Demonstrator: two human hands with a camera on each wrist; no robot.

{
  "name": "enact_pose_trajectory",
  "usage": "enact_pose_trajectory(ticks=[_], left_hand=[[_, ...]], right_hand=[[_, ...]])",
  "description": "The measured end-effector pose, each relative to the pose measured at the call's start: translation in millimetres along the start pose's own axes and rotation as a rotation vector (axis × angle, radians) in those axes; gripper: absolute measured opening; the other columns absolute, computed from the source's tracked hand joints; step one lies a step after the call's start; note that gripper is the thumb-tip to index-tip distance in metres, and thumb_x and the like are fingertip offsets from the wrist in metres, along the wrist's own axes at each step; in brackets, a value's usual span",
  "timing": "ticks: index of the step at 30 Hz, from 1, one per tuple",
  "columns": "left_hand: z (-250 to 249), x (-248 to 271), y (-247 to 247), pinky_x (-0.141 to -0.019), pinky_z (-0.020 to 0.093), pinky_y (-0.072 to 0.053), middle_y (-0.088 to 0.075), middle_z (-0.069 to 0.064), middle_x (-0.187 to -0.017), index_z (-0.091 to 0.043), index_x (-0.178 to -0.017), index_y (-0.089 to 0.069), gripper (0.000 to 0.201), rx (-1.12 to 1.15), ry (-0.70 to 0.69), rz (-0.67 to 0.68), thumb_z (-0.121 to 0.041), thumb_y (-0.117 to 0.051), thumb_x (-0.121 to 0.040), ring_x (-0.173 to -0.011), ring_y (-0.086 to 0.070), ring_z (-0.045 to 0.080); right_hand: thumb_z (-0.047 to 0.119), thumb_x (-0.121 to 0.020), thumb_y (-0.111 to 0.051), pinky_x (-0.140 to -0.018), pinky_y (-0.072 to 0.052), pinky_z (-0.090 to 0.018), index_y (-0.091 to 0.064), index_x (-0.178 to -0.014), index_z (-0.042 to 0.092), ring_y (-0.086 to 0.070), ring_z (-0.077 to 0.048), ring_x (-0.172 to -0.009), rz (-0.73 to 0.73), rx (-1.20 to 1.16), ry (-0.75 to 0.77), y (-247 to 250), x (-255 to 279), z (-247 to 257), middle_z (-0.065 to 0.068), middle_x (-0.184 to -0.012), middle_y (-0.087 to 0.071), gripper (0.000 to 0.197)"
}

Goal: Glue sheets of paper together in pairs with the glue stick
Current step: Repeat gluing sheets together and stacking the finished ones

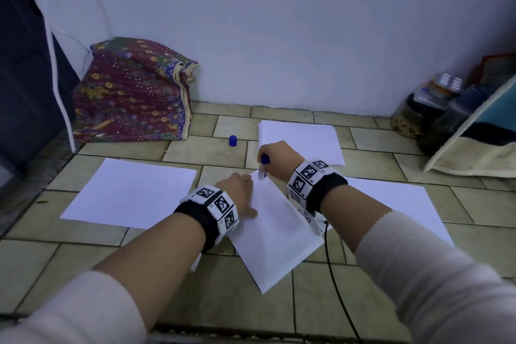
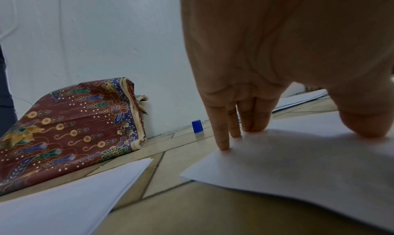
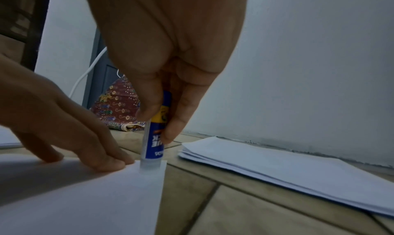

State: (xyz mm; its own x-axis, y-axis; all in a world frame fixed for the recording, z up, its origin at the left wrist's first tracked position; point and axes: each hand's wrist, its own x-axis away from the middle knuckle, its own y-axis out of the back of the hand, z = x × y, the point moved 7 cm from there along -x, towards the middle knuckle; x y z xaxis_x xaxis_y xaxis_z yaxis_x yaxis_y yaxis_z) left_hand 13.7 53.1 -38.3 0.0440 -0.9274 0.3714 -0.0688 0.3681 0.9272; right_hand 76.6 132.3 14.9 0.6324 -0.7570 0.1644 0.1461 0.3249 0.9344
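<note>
Glue stick [image 3: 155,137] stands upright, tip down, on the far corner of a white paper sheet [image 1: 275,234] that lies slanted on the tiled floor [image 1: 321,299] in front of the person. The right hand [image 1: 275,159] grasps the stick, thumb and fingers curled round its blue-labelled barrel, and the clear lower end meets the paper right at the corner, as the right wrist view shows. The left hand [image 1: 237,194] lies just beside it on the same sheet, its fingers [image 2: 221,137] straight and pressing the paper flat with their tips, the thumb down on the sheet nearer the person; nothing is held in it. The two hands are close together, the left fingertips almost at the base of the stick. A blue cap [image 1: 233,140] stands alone on the tiles beyond the hands, apart from every sheet. To the left lies another batch of white paper [image 1: 131,193], which in the left wrist view shows more than one layer at its edge. Beyond the right hand, near the wall [image 1: 279,22], sits a stack of paper [image 1: 304,139] with its edges slightly fanned. To the right a further white sheet [image 1: 402,204] lies flat, partly under the right forearm. A patterned maroon cloth bundle [image 1: 131,92] rests against the wall on the left, and jars [image 1: 410,117] stand in the right corner. Both wrists wear black bands with black-and-white markers, and a black cable [image 1: 337,293] runs from the right one toward the person.
</note>
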Motion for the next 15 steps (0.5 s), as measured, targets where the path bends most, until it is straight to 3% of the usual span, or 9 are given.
enact_pose_trajectory(ticks=[4,8,11,15], left_hand=[[0,-2,-2,-0.093,0.037,-0.045,-0.039,0.002,-0.142,-0.008,-0.138,-0.038,0.070,-0.009,-0.003,0.017,-0.049,-0.060,-0.086,-0.127,-0.035,0.021],[-1,-2,-2,-0.097,0.038,-0.042,-0.033,0.002,-0.148,-0.008,-0.143,-0.032,0.074,-0.024,-0.014,0.026,-0.049,-0.058,-0.088,-0.131,-0.031,0.021],[-3,-1,-1,-0.103,0.038,-0.038,-0.025,0.003,-0.153,-0.007,-0.148,-0.024,0.078,-0.055,-0.028,0.045,-0.049,-0.055,-0.090,-0.135,-0.027,0.023],[-4,0,-1,-0.107,0.038,-0.034,-0.020,0.004,-0.156,-0.006,-0.150,-0.020,0.081,-0.074,-0.036,0.064,-0.050,-0.054,-0.091,-0.138,-0.024,0.023]], right_hand=[[0.007,-0.084,-0.065,-0.073,-0.047,-0.027,-0.064,-0.108,0.005,-0.059,-0.024,-0.098,0.035,0.035,0.021,1,10,-4,-0.012,-0.107,-0.065,0.024],[0.007,-0.086,-0.062,-0.055,-0.037,-0.017,-0.064,-0.107,0.004,-0.051,-0.019,-0.083,0.049,0.045,0.048,1,24,-7,-0.013,-0.103,-0.066,0.021],[0.008,-0.087,-0.061,-0.053,-0.033,-0.012,-0.064,-0.107,0.006,-0.050,-0.017,-0.082,0.056,0.059,0.053,0,37,-12,-0.012,-0.103,-0.065,0.020],[0.011,-0.084,-0.067,-0.053,-0.035,-0.016,-0.065,-0.104,0.009,-0.056,-0.019,-0.083,0.064,0.028,0.043,0,55,-21,-0.008,-0.099,-0.065,0.020]])
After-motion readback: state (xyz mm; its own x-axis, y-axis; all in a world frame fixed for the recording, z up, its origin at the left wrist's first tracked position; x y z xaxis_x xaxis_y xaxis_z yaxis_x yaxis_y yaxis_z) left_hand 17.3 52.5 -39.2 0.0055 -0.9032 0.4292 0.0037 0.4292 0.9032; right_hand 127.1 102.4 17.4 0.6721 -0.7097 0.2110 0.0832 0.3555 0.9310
